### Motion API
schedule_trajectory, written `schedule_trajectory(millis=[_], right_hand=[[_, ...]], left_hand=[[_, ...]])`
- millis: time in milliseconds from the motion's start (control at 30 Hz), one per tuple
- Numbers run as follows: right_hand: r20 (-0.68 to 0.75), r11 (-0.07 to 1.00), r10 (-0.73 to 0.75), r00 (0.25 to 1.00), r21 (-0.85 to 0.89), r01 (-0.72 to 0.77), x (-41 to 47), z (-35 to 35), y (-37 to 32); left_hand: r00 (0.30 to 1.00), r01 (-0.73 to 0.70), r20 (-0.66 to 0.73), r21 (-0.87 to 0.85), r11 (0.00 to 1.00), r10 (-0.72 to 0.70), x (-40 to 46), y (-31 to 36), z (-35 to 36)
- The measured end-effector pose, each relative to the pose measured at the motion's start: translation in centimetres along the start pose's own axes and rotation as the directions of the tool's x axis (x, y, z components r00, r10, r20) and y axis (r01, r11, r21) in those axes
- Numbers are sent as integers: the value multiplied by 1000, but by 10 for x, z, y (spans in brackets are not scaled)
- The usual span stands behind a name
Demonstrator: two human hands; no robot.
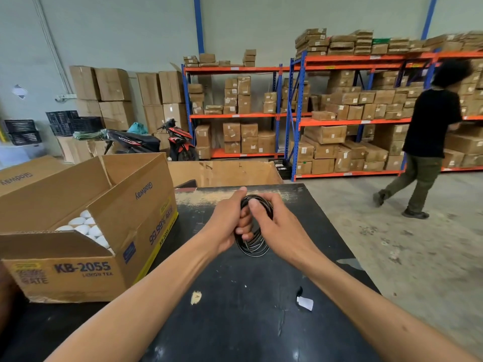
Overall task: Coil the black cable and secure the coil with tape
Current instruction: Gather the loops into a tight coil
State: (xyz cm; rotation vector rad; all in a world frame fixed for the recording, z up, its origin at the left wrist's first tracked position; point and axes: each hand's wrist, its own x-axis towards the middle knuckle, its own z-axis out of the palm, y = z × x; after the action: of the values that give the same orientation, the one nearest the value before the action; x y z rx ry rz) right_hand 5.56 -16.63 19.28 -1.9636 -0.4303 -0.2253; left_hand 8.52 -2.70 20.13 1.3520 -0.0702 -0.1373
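At the far left an open cardboard box (86, 226) is seen on the black table (248, 309), with white rounded items (83, 227) showing inside it; it plays no part in the task.

Next, the left hand (230, 223) is closed around the black cable (254, 246), which is already gathered into a coil of several loops. The left side of the coil is enclosed by the fingers, which are wrapped through the loop's opening, and the thumb is raised along the top edge.

The coil is held upright above the table between the two hands, its long axis running away from the person, so that one narrow end hangs free nearest the body and the other arches over the fingers at the far side.

To its right, the right hand (277, 223) is laid against the coil's right side with the thumb (254, 205) pressed onto the upper strands; how tightly the other fingers are closed cannot be told, as they are hidden behind the loops.

Both hands are equally near the coil, so either could be freed for tape. No tape roll is seen; only a pale scrap (196, 297) and a small white-and-black scrap (304, 300) lie on the table nearer the body, well apart from the coil. The winding is judged nearly complete, the securing not yet begun.
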Motion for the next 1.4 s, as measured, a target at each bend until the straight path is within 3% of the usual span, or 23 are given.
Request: schedule_trajectory(millis=[167,367,433,533,633,800,933,1033,1133,1300,1400], right_hand=[[-221,994,-94,971,36,104,2,1,3],[-228,955,-94,969,253,152,2,4,19],[-235,933,-36,971,341,118,2,9,21],[-235,856,197,952,515,-51,11,16,20],[-185,807,352,918,556,-197,20,19,19],[-231,784,373,898,596,-172,14,37,25],[-196,710,466,863,664,-233,10,41,34],[-176,714,489,854,643,-277,6,40,42],[-257,823,481,838,463,-330,3,41,53],[-358,821,539,763,428,-379,10,38,71],[-420,849,521,743,344,-401,18,39,73]], left_hand=[[1000,-25,-16,-117,993,24,2,1,9],[995,-76,-65,-38,996,73,-1,-5,3],[991,-96,-92,21,995,98,-3,-10,1],[984,-128,-110,129,983,142,-10,-22,1],[979,-142,-121,154,978,162,-15,-35,6],[911,-162,-393,-57,985,127,-10,-44,15],[897,-122,-441,-190,974,26,-3,-52,15],[889,-91,-452,-326,941,-71,2,-61,16],[869,-84,-481,-374,924,-116,9,-71,19],[891,44,-417,-314,949,-180,14,-79,22],[917,122,-355,-182,976,-180,15,-82,19]])
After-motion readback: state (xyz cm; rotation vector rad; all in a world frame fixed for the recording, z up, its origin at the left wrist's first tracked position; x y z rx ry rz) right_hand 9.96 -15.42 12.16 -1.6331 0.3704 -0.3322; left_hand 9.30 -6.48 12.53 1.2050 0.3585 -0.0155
